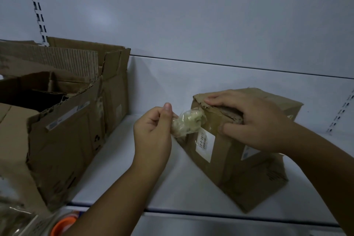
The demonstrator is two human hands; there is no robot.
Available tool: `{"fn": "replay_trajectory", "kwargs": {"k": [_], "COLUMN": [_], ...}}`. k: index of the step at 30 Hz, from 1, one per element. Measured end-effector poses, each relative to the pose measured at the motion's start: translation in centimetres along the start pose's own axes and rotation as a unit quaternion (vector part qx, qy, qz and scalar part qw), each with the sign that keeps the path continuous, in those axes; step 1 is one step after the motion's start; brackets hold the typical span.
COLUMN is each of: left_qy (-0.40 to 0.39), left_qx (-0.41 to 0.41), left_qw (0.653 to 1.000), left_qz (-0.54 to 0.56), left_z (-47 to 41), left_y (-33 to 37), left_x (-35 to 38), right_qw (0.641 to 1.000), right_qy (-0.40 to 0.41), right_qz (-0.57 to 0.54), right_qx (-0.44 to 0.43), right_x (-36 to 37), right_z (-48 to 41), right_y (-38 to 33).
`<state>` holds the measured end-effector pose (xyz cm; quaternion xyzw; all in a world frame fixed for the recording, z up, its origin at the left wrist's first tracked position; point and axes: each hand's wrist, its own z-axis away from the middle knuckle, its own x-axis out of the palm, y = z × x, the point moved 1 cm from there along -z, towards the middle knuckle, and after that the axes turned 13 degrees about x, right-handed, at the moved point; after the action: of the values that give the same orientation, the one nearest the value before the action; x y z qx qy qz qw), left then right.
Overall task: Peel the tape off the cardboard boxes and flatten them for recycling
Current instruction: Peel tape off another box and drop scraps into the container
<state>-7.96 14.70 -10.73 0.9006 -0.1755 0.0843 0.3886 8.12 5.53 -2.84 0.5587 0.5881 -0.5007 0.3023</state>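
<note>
Small box (pixel 220 159): creased brown corrugated cardboard, right of the middle of the shelf (pixel 172 188), near its front edge. The top flap is torn ragged and a white printed label (pixel 206 144) sits on the front face.
Tape (pixel 188 122): clear and glossy, crumpled into a wad, one end stuck at the box's upper left corner.
Your left hand (pixel 153 130): thumb and fingers pinch the wad.
Your right hand (pixel 254 120): fingers lie flat on the box top, thumb pressing the front face.
Open boxes (pixel 63 140): larger, with torn rims, at the shelf's left end; the insides are too dark to tell.
Room: a bare white strip runs between the open boxes and your left hand.
</note>
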Motion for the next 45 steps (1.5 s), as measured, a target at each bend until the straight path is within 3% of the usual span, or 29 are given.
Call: {"fn": "replay_trajectory", "kwargs": {"k": [8,15,19,25,32,34,38,41,43,45], "left_qy": [0.112,0.142,0.244,0.077,0.003,-0.010,-0.040,-0.088,-0.113,-0.133], "left_qx": [-0.121,-0.173,-0.223,-0.255,-0.275,-0.279,-0.251,-0.206,-0.176,-0.172], "left_qw": [0.986,0.973,0.929,0.929,0.895,0.893,0.894,0.900,0.912,0.916], "left_qz": [0.017,0.059,0.164,0.256,0.351,0.354,0.369,0.374,0.352,0.337], "left_z": [-0.8,-1.0,-2.8,-1.8,-1.8,-1.7,-1.9,-2.0,-1.8,-1.5], "left_y": [-0.3,-0.6,-1.0,-0.7,0.5,1.5,4.3,6.8,7.8,8.4], "left_x": [-0.2,-0.4,-2.3,-1.0,-1.4,-1.1,-0.1,1.6,2.6,3.2], "right_qw": [1.000,1.000,1.000,1.000,0.994,0.986,0.937,0.937,0.934,0.912], "right_qy": [0.006,0.011,0.009,-0.012,-0.061,-0.018,0.110,0.104,0.190,0.268], "right_qz": [-0.004,-0.001,-0.002,0.011,-0.094,-0.165,-0.331,-0.312,-0.243,-0.254], "right_qx": [-0.010,-0.022,-0.013,-0.022,0.017,0.010,-0.009,-0.114,-0.179,-0.178], "right_x": [0.0,0.2,0.0,0.1,-0.5,-1.1,-2.2,-2.3,-2.4,-3.1], "right_z": [-0.1,0.0,0.0,0.3,0.1,0.3,2.4,3.4,3.2,3.0], "right_y": [0.0,0.1,0.0,0.1,0.4,0.3,-0.7,-3.6,-4.8,-5.0]}}
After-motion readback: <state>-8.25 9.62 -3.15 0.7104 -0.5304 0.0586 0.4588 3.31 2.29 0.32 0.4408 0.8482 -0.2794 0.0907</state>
